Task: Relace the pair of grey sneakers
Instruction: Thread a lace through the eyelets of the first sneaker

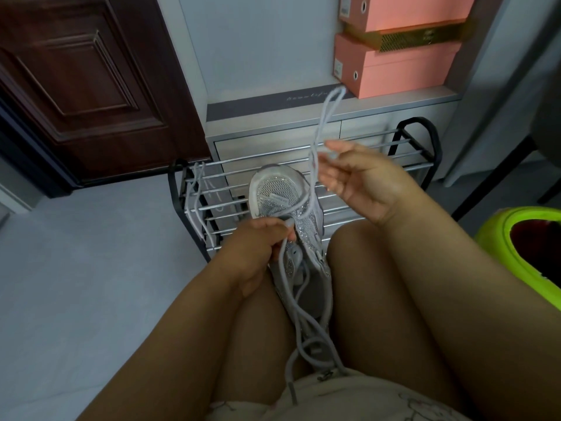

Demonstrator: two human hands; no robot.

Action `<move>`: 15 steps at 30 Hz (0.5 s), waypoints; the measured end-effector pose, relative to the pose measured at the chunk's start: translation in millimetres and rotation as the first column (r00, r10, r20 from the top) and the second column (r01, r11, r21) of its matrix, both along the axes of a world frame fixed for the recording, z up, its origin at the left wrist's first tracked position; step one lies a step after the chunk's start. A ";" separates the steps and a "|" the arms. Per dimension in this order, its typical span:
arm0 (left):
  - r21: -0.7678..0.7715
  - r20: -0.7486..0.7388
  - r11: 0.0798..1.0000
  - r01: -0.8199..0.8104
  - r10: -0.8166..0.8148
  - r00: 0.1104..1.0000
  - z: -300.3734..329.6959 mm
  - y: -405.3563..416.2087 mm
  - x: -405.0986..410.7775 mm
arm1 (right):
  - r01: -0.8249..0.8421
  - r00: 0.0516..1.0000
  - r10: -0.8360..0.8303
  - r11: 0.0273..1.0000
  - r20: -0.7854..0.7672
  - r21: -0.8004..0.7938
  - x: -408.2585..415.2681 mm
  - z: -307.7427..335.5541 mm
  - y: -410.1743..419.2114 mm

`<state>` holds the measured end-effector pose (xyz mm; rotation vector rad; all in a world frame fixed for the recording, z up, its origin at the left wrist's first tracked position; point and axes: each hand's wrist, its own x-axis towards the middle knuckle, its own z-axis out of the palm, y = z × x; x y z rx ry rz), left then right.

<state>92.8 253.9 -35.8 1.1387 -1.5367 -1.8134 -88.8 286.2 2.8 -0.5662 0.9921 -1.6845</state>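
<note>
A grey mesh sneaker (282, 196) with glittery trim lies between my knees, toe pointing away from me. My left hand (255, 247) grips the grey lace (303, 323) beside the sneaker's tongue, and loose lace trails from there down onto my lap. My right hand (361, 177) is raised to the right of the toe. Its thumb and fingers pinch the same lace, which loops upward above it. The second sneaker is not in view.
A metal shoe rack (403, 147) stands just behind the sneaker, with another grey lace (194, 205) draped over its left end. Pink shoe boxes (403, 68) sit on a cabinet behind. A brown door (85, 86) is at left, a green object (513, 238) at right.
</note>
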 end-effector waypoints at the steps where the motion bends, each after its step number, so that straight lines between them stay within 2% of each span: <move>1: -0.001 0.002 1.000 -0.003 0.003 1.000 -0.1 0.1 -0.6 | -0.025 0.994 0.032 0.998 -0.104 0.061 4.0 -3.2 0.1; 3: -0.002 0.007 1.000 -0.003 0.003 1.000 -0.1 0.3 -1.5 | -0.042 0.952 0.094 0.983 -0.290 0.179 13.4 -8.4 -0.3; 5: 0.001 0.009 1.000 0.000 0.000 1.000 0.1 0.8 -1.6 | 0.032 0.912 0.063 0.974 -0.404 0.224 19.1 -9.1 -2.0; 6: 0.002 0.010 1.000 0.002 -0.002 1.000 0.1 0.9 -1.4 | 0.055 0.913 0.041 0.974 -0.406 0.220 18.6 -7.3 -3.7; 9: 0.009 0.012 1.000 -0.003 0.003 1.000 0.5 1.5 -1.0 | 0.032 0.961 0.026 0.979 -0.275 0.201 6.2 1.1 -9.8; 12: 0.014 0.024 1.000 -0.014 0.014 1.000 1.0 1.3 -0.8 | 0.004 0.961 0.051 0.980 -0.273 0.197 -7.2 4.9 -12.8; 15: 0.011 0.031 1.000 -0.026 0.026 0.999 0.8 1.2 -1.3 | -0.053 0.979 0.071 0.994 -0.193 0.099 -16.9 -1.0 -11.5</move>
